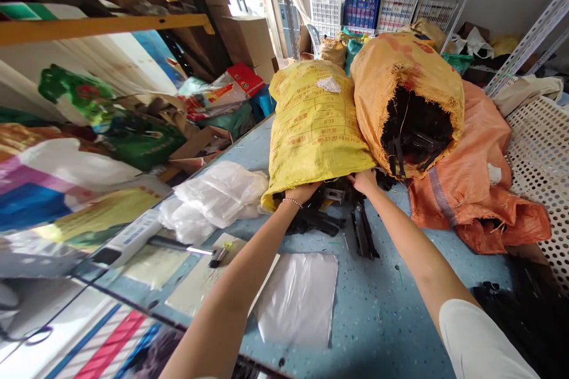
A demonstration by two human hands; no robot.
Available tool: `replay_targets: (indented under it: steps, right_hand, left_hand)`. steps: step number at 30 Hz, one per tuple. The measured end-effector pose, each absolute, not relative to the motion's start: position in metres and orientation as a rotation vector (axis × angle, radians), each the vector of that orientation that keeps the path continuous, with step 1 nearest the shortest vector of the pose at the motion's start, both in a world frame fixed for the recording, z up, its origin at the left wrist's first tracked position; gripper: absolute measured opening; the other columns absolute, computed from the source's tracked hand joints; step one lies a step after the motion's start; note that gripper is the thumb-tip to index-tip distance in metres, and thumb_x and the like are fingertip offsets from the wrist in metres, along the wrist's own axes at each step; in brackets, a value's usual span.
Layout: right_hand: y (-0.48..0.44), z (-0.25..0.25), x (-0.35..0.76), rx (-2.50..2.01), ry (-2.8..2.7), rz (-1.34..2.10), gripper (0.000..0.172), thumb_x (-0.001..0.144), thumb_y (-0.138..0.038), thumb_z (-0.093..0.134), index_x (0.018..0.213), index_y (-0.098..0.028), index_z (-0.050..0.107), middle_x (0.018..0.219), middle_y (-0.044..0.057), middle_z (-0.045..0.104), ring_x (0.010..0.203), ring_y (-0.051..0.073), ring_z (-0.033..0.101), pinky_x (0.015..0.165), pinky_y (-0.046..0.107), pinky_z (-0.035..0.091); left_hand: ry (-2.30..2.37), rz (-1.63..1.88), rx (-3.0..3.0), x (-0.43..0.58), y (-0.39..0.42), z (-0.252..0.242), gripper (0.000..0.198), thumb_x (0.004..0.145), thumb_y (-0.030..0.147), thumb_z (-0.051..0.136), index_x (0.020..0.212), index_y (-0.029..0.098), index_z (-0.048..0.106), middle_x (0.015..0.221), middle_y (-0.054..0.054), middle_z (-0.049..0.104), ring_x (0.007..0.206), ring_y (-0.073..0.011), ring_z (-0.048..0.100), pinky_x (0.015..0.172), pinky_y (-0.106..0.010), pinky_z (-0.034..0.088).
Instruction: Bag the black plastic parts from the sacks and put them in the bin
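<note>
A yellow woven sack (317,124) with red print lies on the table, its mouth towards me. Black plastic-looking parts (364,231) spill from under its rim onto the tabletop. My left hand (304,192), with a beaded bracelet at the wrist, reaches into the mouth at the left, and its fingers are hidden there. At the right corner of the rim is my right hand (364,181), touching the sack edge beside the black parts. Its fingers are mostly covered, so its grip cannot be made out.
An orange sack (368,77) with a torn opening full of black parts stands right of the yellow one. Beyond lie a red-orange sack (462,189) and a white perforated basket (540,172). Clear plastic bags (217,195), a hammer-like tool (195,249) and a flat plastic sheet (297,299) lie left and front.
</note>
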State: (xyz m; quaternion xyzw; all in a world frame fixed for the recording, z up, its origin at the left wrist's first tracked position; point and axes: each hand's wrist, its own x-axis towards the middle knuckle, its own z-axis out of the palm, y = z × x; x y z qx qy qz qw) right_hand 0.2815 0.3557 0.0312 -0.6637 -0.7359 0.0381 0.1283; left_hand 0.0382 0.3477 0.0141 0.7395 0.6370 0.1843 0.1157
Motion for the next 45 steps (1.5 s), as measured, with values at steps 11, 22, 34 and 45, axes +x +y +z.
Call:
replay_targets:
  steps: [11,22,34,45]
  right_hand:
    - [0.243,0.010,0.319,-1.797,-2.136,0.310,0.040,0.093,-0.029,0.058,0.132,-0.018,0.061,0.148,0.014,0.049,0.140,0.027,0.042,0.117,0.045,0.032]
    - [-0.010,0.004,0.380,-2.426,-1.597,0.164,0.061,0.086,-0.024,0.064,0.143,-0.010,0.049,0.133,0.028,0.057,0.124,0.045,0.052,0.101,0.061,0.041]
    - [-0.099,0.042,0.296,-1.562,-1.387,0.653,0.042,0.093,-0.047,0.060,0.130,-0.028,0.055,0.126,0.010,0.056,0.115,0.025,0.057,0.095,0.041,0.052]
    - [-0.093,0.063,0.289,-1.445,-1.324,0.858,0.042,0.094,-0.060,0.044,0.073,-0.024,0.049,0.065,0.000,0.047,0.062,0.017,0.046,0.061,0.031,0.042]
  left_hand:
    - [1.812,0.364,2.346,0.070,0.295,0.035,0.058,0.091,0.055,0.052,0.135,0.018,0.056,0.129,-0.020,0.062,0.122,-0.0370,0.058,0.103,-0.045,0.046]
    - [1.455,0.234,2.622,0.113,0.228,0.031,0.078,0.094,0.052,0.051,0.158,0.015,0.026,0.168,-0.021,0.007,0.145,-0.0511,0.027,0.117,-0.063,0.021]
    - [0.597,0.725,1.338,0.159,-0.011,0.024,0.060,0.094,0.061,0.049,0.136,0.019,0.041,0.121,-0.013,0.061,0.106,-0.0251,0.065,0.094,-0.045,0.055]
    - [0.583,0.647,1.304,0.114,-0.073,0.051,0.082,0.095,0.049,0.054,0.160,0.033,0.007,0.117,-0.008,0.060,0.076,-0.0153,0.066,0.073,-0.036,0.057]
